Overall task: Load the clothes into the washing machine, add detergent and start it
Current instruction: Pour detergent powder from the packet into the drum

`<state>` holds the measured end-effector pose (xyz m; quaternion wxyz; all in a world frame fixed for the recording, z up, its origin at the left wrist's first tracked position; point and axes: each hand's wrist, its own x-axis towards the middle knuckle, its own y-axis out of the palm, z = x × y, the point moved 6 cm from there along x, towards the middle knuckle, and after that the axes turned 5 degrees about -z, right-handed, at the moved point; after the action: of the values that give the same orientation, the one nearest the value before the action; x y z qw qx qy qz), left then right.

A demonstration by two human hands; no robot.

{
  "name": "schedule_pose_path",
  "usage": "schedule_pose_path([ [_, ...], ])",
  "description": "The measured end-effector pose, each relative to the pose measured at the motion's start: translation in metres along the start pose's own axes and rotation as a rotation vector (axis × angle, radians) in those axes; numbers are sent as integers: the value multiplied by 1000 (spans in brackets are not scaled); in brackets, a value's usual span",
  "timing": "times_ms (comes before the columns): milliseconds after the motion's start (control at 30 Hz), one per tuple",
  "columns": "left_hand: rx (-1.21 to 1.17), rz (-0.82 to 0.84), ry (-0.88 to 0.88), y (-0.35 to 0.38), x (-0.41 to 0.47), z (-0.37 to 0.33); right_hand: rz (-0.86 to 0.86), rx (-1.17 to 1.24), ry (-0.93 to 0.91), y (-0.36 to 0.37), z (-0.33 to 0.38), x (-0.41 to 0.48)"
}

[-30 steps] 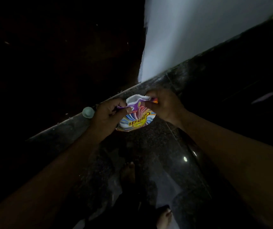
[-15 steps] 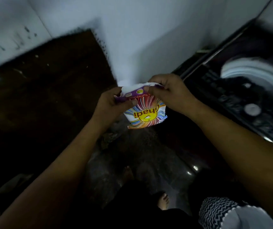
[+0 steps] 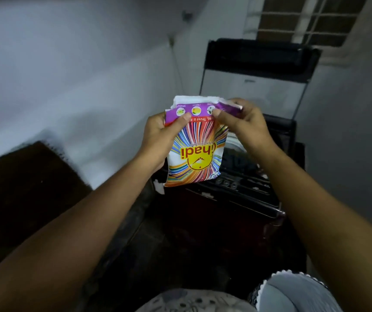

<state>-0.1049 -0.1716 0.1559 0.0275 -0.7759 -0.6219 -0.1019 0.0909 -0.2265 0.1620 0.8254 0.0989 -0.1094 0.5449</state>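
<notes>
You hold 1 detergent packet [image 3: 196, 154] in mid-air, print upside down: your left hand [image 3: 158, 134] grips its left edge and your right hand [image 3: 246, 124] pinches the purple top corner. Behind it stands 1 washing machine [image 3: 248, 183], lid [image 3: 255, 86] raised. The packet and your right arm mostly hide its dim opening.
</notes>
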Motion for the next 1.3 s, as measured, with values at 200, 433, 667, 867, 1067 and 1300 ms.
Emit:
schedule_pose_path([
  [200, -127, 163, -31, 97, 19, -27, -293, 24, 266, -104, -46, -44],
  [433, -351, 294, -190, 195, 30, -23, -446, 555, 388, -124, -86, -74],
  [667, -526, 362, -522, 261, 49, 21, -590, 934, 168, -124, -92, -40],
  [867, -359, 650, -380, 270, 90, 49, -758, 862, 202, -138, -105, -30],
  [1067, -105, 935, -281, 274, 133, 86, -931, 745, 250, -153, -111, -53],
  [1300, 72, 1201, -277, 306, 121, 122, -1135, 536, 261, -181, -127, -104],
])
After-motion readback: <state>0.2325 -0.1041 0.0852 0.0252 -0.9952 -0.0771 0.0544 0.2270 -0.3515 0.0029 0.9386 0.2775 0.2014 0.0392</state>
